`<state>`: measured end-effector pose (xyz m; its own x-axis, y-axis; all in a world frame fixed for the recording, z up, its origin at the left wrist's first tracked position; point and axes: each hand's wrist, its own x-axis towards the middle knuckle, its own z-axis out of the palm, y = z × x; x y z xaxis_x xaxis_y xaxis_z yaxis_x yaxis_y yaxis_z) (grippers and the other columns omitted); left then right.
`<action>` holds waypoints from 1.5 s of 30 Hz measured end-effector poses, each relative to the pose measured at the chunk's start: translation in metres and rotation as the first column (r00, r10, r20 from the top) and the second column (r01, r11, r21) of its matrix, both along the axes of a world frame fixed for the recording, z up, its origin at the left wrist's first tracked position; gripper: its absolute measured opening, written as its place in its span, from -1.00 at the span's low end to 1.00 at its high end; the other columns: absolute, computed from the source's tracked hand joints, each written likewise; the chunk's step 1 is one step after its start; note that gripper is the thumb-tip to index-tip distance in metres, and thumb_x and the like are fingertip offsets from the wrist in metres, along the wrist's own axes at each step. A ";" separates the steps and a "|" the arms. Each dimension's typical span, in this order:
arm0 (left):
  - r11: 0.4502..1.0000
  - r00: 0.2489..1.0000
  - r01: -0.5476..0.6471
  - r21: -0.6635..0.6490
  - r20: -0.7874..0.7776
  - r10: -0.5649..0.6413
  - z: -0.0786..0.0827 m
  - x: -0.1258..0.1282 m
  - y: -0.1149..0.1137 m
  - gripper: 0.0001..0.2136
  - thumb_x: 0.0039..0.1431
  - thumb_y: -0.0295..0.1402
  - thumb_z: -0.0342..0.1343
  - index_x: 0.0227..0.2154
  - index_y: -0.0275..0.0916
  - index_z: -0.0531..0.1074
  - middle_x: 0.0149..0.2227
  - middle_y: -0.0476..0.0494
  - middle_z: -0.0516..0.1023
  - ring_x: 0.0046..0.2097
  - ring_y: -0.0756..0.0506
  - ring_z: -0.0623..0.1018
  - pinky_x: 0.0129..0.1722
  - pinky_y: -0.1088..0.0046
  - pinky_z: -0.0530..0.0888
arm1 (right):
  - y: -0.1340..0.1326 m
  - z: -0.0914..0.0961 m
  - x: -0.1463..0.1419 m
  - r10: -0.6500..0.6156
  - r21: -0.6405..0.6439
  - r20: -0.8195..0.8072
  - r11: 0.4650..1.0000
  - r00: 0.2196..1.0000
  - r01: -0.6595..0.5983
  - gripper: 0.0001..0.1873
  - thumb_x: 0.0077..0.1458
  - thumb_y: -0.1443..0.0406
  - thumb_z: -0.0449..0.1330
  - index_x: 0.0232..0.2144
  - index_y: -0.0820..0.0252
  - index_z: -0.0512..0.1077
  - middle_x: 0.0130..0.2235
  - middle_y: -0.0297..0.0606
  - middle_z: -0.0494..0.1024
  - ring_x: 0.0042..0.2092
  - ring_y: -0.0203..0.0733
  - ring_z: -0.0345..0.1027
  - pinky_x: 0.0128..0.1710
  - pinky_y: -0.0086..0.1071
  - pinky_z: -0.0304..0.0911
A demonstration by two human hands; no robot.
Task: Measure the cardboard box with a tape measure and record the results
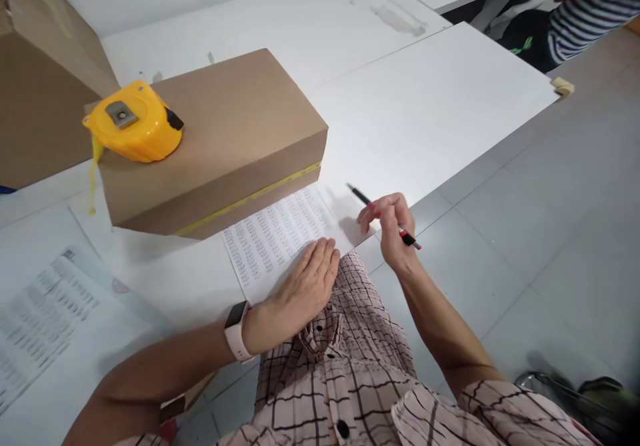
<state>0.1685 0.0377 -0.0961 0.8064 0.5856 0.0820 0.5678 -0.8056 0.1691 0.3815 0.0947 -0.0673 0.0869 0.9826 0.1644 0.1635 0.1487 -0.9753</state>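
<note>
My left hand (303,286) lies flat, fingers stretched out, on the lower edge of a paper sheet (280,233) covered with columns of small writing. A black pen with red parts (360,195) is gripped between the fingers of my right hand (393,226), held above the table edge to the right of the sheet. The pen points up and left, apart from the paper. Behind the sheet stands a closed brown cardboard box (225,113), with a yellow measuring tape strip (250,197) along its front side. On top of the box, at the left, sits a yellow tape measure (137,123).
A larger cardboard box (45,93) stands at the far left. Printed papers (45,319) lie on the white table (400,113) at the lower left. Beyond the table's far right end is a person in a striped top (595,23). Tiled floor (530,233) runs along the right.
</note>
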 end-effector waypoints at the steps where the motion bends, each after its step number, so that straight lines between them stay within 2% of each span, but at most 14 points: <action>1: 1.000 1.000 -0.002 0.023 -0.001 0.002 -0.002 0.000 0.000 -0.36 0.33 -0.48 -0.01 0.38 -0.62 -0.05 0.44 -0.64 -0.07 0.47 -0.41 -0.10 0.42 -0.08 0.12 | -0.001 -0.001 -0.005 0.077 -0.044 -0.043 0.996 0.996 -0.079 -0.46 0.30 -0.20 -0.08 -0.03 0.05 0.32 -0.44 -0.30 0.50 -0.31 -0.10 0.50 -0.12 -0.03 0.46; 3: 0.998 1.000 -0.002 0.070 -0.006 0.003 -0.003 -0.002 0.000 -0.38 0.33 -0.48 0.00 0.36 -0.66 -0.02 0.43 -0.68 -0.05 0.47 -0.43 -0.08 0.42 -0.05 0.14 | -0.001 -0.002 -0.011 0.243 -0.115 -0.131 0.959 0.961 -0.258 -0.30 0.30 -0.23 -0.17 0.15 0.10 0.28 -0.28 -0.16 0.59 -0.21 -0.08 0.53 -0.10 -0.03 0.47; 5: 0.994 1.000 -0.001 0.107 -0.014 0.003 -0.004 -0.002 0.001 -0.39 0.33 -0.49 -0.01 0.35 -0.68 0.00 0.42 -0.70 -0.02 0.46 -0.44 -0.03 0.42 -0.02 0.16 | 0.001 -0.003 -0.015 0.328 -0.148 -0.172 0.924 0.929 -0.353 -0.38 0.31 -0.17 -0.05 0.16 0.07 0.34 -0.12 -0.10 0.60 -0.10 -0.07 0.53 -0.07 -0.05 0.47; 6: 0.993 1.000 0.001 0.117 -0.016 0.001 -0.004 -0.002 0.000 -0.40 0.33 -0.50 -0.02 0.36 -0.67 0.00 0.42 -0.69 0.00 0.46 -0.43 -0.01 0.42 -0.01 0.16 | 0.002 -0.004 -0.016 0.337 -0.151 -0.168 0.920 0.926 -0.362 -0.49 0.29 -0.11 0.06 0.08 0.04 0.41 -0.12 -0.13 0.60 -0.11 -0.09 0.52 -0.09 -0.08 0.47; 8: 0.993 1.000 0.003 0.115 -0.016 -0.001 -0.005 -0.001 0.001 -0.40 0.33 -0.51 -0.05 0.37 -0.63 0.00 0.41 -0.66 0.05 0.46 -0.40 0.03 0.41 0.00 0.19 | 0.005 -0.007 -0.019 0.313 -0.145 -0.134 0.932 0.940 -0.331 -0.72 0.21 0.01 0.25 -0.18 0.02 0.49 -0.25 -0.26 0.57 -0.26 -0.18 0.47 -0.26 -0.20 0.45; 9: 0.995 1.000 0.001 0.104 -0.014 0.001 -0.005 0.000 0.001 -0.41 0.33 -0.52 -0.06 0.38 -0.61 -0.01 0.40 -0.64 0.08 0.45 -0.39 0.05 0.41 0.00 0.20 | 0.005 -0.009 -0.020 0.287 -0.134 -0.114 0.944 0.951 -0.301 -0.77 0.18 0.05 0.30 -0.29 0.03 0.46 -0.34 -0.32 0.53 -0.36 -0.23 0.41 -0.37 -0.26 0.40; 10: 0.996 1.000 -0.004 0.090 -0.010 0.005 -0.004 0.001 0.001 -0.41 0.33 -0.52 -0.08 0.38 -0.60 -0.01 0.40 -0.64 0.10 0.45 -0.37 0.07 0.40 0.01 0.21 | 0.006 -0.011 -0.021 0.265 -0.122 -0.096 0.953 0.959 -0.276 -0.77 0.18 0.07 0.30 -0.34 0.04 0.42 -0.42 -0.38 0.46 -0.44 -0.27 0.32 -0.46 -0.31 0.32; 12: 0.998 1.000 -0.010 0.067 0.004 0.010 -0.002 0.003 0.003 -0.43 0.34 -0.53 -0.10 0.38 -0.59 0.00 0.38 -0.64 0.14 0.45 -0.36 0.10 0.40 0.03 0.22 | 0.006 -0.014 -0.022 0.258 -0.107 -0.055 0.959 0.965 -0.262 -0.78 0.21 0.09 0.28 -0.29 0.04 0.37 -0.48 -0.44 0.38 -0.51 -0.31 0.22 -0.54 -0.34 0.20; 15: 0.996 1.000 -0.021 0.083 0.010 0.020 0.003 0.005 0.005 -0.47 0.36 -0.53 -0.11 0.35 -0.58 0.06 0.36 -0.63 0.20 0.43 -0.34 0.16 0.39 0.06 0.22 | 0.008 -0.014 -0.021 0.291 -0.126 0.009 0.949 0.957 -0.288 -0.76 0.21 0.09 0.27 -0.21 0.05 0.34 -0.43 -0.41 0.44 -0.48 -0.30 0.27 -0.50 -0.32 0.21; 17: 0.990 1.000 -0.012 0.138 -0.010 0.013 0.005 0.006 0.006 -0.51 0.36 -0.50 -0.08 0.30 -0.60 0.14 0.35 -0.65 0.22 0.40 -0.36 0.24 0.38 0.08 0.23 | 0.012 -0.013 -0.020 0.256 -0.146 0.066 0.959 0.964 -0.245 -0.75 0.19 0.10 0.29 -0.30 0.07 0.34 -0.44 -0.39 0.46 -0.48 -0.30 0.26 -0.51 -0.33 0.19; 21: 0.961 0.999 0.012 0.276 -0.042 0.000 0.005 0.005 0.007 -0.51 0.35 -0.43 0.00 0.25 -0.65 0.21 0.32 -0.68 0.26 0.32 -0.39 0.37 0.37 0.08 0.23 | 0.015 -0.019 -0.019 0.190 -0.058 0.165 0.981 0.968 -0.183 -0.66 0.17 0.20 0.29 -0.52 0.09 0.23 -0.58 -0.47 0.30 -0.56 -0.38 0.07 -0.59 -0.39 0.03; 24: 0.947 0.999 0.022 0.319 -0.048 -0.007 0.004 0.004 0.007 -0.49 0.34 -0.39 0.03 0.25 -0.64 0.23 0.32 -0.64 0.28 0.31 -0.37 0.39 0.39 0.09 0.20 | 0.012 -0.026 -0.018 0.203 -0.008 0.183 0.979 0.962 -0.205 -0.64 0.20 0.27 0.25 -0.54 0.09 0.18 -0.61 -0.50 0.22 -0.57 -0.40 0.00 -0.60 -0.41 -0.04; 36: 0.927 0.998 0.032 0.374 -0.061 -0.010 0.004 0.004 0.007 -0.50 0.29 -0.38 0.08 0.21 -0.61 0.32 0.25 -0.53 0.42 0.27 -0.34 0.43 0.38 0.12 0.19 | 0.009 -0.029 -0.020 0.152 -0.021 0.284 0.988 0.947 -0.152 -0.63 0.19 0.26 0.23 -0.56 0.09 0.15 -0.62 -0.48 0.22 -0.58 -0.40 0.01 -0.61 -0.40 -0.02; 45: 0.928 0.997 0.042 0.369 -0.076 -0.014 -0.002 0.003 0.006 -0.45 0.28 -0.36 0.11 0.25 -0.63 0.26 0.30 -0.59 0.33 0.31 -0.37 0.38 0.40 0.09 0.16 | 0.009 -0.030 -0.018 0.164 -0.006 0.316 0.985 0.935 -0.171 -0.62 0.17 0.30 0.23 -0.56 0.09 0.13 -0.62 -0.50 0.21 -0.58 -0.41 0.01 -0.60 -0.41 -0.03</action>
